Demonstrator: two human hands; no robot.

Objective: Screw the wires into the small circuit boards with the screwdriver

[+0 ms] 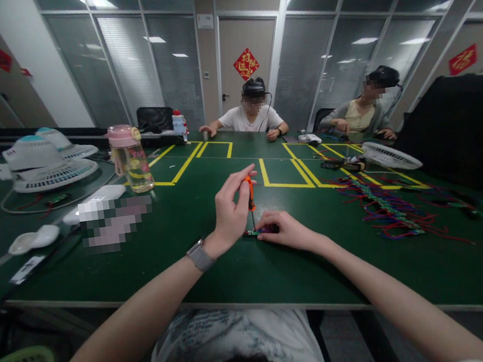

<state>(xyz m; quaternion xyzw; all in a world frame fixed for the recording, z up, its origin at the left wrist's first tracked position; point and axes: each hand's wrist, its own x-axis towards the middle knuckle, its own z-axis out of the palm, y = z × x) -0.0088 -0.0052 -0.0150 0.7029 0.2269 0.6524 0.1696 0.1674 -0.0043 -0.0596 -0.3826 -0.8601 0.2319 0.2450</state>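
An orange and black screwdriver (251, 197) stands upright, its thin shaft pointing down at a small green circuit board (252, 233) on the table. My left hand (231, 203) is closed around the screwdriver's handle, thumb on the near side and fingers beyond it. At the board's right end, my right hand (287, 231) is closed in a pinch and steadies it against the tabletop. The fingers partly cover the board, so whether the screwdriver tip sits in a screw is too small to tell.
The green table (177, 237) bears yellow tape outlines (289, 185). Several boards with red and blue wires (387, 209) lie at right, near a white fan (392, 155). A drink bottle (132, 160) and more fans (53, 173) stand at left. Two people sit opposite.
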